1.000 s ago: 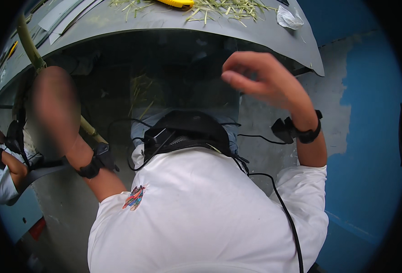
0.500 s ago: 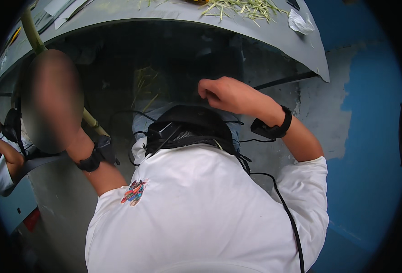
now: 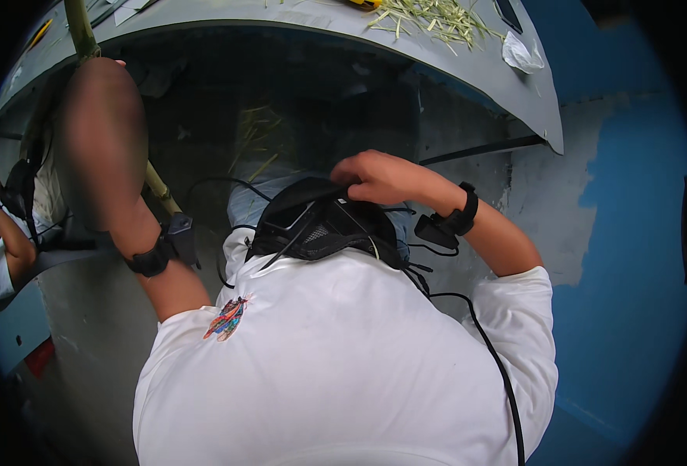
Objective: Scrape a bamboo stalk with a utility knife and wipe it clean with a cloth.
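Hands apart: our right (image 3: 384, 177) is at the pouch's (image 3: 324, 237) far edge, left (image 3: 104, 124) blurred by the pole (image 3: 79, 29); grips unclear. We should steady the pole, avoid snagging cables (image 3: 506, 380).

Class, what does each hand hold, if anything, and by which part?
Right hand: seemingly the bag, by its top edge. Left hand: blurred, at the pole; its hold cannot be told.

I could read no text, number or sign anywhere. By the upper edge of my black waist bag (image 3: 324, 242) sat a tiny pale mark (image 3: 342, 201), too small to make out. The colourful insect emblem (image 3: 227, 318) near my white T-shirt's (image 3: 343, 349) left sleeve gave me no legible lettering.
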`<state>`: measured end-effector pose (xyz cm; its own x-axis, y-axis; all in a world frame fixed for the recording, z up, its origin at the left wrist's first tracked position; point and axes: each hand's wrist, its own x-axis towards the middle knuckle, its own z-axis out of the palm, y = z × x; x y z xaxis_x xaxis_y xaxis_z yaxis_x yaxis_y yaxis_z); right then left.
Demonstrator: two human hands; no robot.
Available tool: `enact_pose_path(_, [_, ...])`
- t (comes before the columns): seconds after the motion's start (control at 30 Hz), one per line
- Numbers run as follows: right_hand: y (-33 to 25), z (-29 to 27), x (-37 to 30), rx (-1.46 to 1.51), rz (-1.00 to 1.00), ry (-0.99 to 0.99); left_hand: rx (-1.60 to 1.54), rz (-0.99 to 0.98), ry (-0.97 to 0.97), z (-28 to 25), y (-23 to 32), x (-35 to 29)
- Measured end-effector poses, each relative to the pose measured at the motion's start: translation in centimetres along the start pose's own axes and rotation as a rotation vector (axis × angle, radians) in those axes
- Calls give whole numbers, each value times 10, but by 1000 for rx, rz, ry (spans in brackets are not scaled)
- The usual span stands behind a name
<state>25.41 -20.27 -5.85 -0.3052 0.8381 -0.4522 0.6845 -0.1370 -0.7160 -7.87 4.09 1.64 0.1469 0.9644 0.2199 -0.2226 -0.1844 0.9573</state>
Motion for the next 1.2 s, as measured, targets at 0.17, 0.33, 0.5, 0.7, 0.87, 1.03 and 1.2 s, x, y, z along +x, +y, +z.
enact_pose_path(0.17, [-3, -7, 7, 179, 51, -5, 16, 6, -10, -4, -1, 8])
enact_pose_path(0.33, [-1, -6, 7, 107, 41, 39, 10, -11, -35, -6, -2, 12])
enact_pose_path(0.5, [-29, -12, -1, -126, 21, -13, 27, -1, -38, -1, 1, 13])
enact_pose_path(0.7, [-48, 22, -20, -682, 57, 108, 29, 18, -20, 0, 2, 15])
enact_pose_path(0.87, [-17, 33, -18, -526, 161, 54, 18, 14, -10, 0, 2, 17])
enact_pose_path(1.03, [5, 12, -9, -116, 66, -94, 31, 27, 2, 1, -1, 19])
enact_pose_path(1.2, [-16, -14, -8, -67, 52, -202, 34, 19, 5, 3, 0, 23])
